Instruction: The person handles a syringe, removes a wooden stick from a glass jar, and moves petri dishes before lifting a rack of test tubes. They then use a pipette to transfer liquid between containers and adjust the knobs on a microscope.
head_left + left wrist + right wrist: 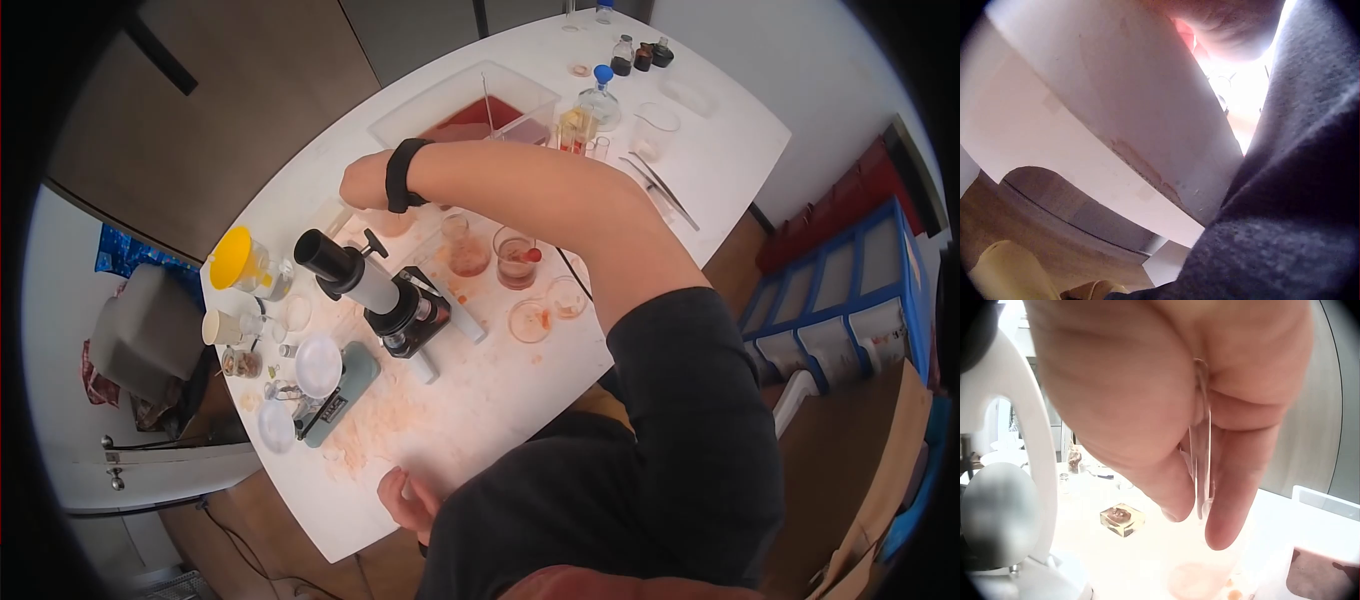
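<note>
Nearest the wearer, the left hand (408,500) is at the near edge of the white table (375,515), fingers loosely curled, with nothing visible in its grasp. Ahead of it stands a green-grey balance (345,398) with round pale pans. The microscope (390,300) stands beyond, its eyepiece tube tilted. On the microscope's right side are two shallow glass dishes (530,320), one with orange-red residue, and a beaker (517,262) of reddish liquid containing a red-ended item.

The right arm extends across the table. The right hand (1166,394), beyond the microscope, grasps a clear slender piece (1202,456) between thumb and fingers. The piece points downward, partly enclosed by the hand; its exact type cannot be determined. It is well apart from the left hand. Below the fingertips is a faint, pinkish round shape (1197,580); contact between it and the piece cannot be confirmed. A clear amber-tinted block (1122,519) with a dark inclusion lies near the right hand.

Farther back, a translucent tray (545,95) contains dark red liquid, with a thin rod (488,103) standing in it. To its right are a blue-stoppered flask (598,105) and metal tweezers (672,200). Small dark bottles (622,58) stand near the far end.
</note>
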Demonstrator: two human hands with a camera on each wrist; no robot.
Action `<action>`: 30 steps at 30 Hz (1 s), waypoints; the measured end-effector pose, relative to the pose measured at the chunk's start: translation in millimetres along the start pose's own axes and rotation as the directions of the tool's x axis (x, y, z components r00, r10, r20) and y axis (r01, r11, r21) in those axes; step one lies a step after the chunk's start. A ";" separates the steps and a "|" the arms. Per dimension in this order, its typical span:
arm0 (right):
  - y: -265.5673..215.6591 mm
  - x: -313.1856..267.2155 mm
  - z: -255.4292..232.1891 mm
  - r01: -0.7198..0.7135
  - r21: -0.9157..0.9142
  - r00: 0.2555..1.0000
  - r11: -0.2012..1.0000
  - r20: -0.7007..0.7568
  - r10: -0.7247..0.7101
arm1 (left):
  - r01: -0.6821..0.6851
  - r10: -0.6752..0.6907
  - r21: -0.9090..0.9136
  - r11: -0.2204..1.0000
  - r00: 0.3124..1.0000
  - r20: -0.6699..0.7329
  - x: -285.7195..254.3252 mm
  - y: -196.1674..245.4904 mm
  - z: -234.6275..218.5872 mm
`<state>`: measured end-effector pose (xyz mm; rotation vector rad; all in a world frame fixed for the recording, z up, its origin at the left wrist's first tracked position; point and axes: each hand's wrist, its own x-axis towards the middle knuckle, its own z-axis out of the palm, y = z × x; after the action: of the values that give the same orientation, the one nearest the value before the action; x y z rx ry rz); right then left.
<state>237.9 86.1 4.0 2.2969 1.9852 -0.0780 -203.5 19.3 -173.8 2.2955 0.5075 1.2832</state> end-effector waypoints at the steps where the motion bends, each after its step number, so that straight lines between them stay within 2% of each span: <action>1: 1.7 -2.3 -3.5 -0.018 0.052 1.000 0.999 0.000 0.018 | 0.000 0.000 -0.003 1.000 1.000 -0.003 -0.7 -1.0 0.5; 3: 5.7 -5.1 -7.4 -0.051 0.155 0.999 0.987 0.002 0.051 | 0.001 -0.001 -0.012 1.000 1.000 -0.006 -1.3 -1.3 0.6; 6: 15.0 -2.0 -11.5 0.038 0.135 0.999 0.990 -0.012 -0.037 | -0.001 0.001 -0.024 1.000 1.000 -0.006 -0.9 -0.4 0.9; 9: 17.5 -5.7 -24.5 0.050 0.101 0.999 0.994 0.005 -0.051 | -0.013 0.013 -0.033 0.999 1.000 -0.006 0.4 0.1 1.4; 13: 20.1 -12.6 -43.4 0.017 0.066 1.000 0.998 0.015 -0.018 | -0.017 0.017 -0.033 0.999 1.000 -0.015 0.6 0.8 2.7; 16: 24.4 -15.9 -53.5 -0.077 0.178 0.995 0.981 0.072 0.065 | -0.029 0.029 -0.015 0.999 0.999 -0.015 2.5 2.4 3.1; 26: 27.5 -27.2 -66.7 -0.096 0.187 0.994 0.978 0.067 0.085 | -0.016 0.015 -0.010 1.000 1.000 -0.017 1.9 2.7 3.3; 30: 30.9 -15.7 -53.1 -0.048 0.146 0.999 0.988 0.022 0.045 | -0.031 0.031 -0.014 0.999 0.999 -0.011 1.4 1.0 3.2</action>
<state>264.6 72.3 59.8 2.4193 1.9777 -0.2495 -200.0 18.6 -173.8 2.2944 0.4669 1.3100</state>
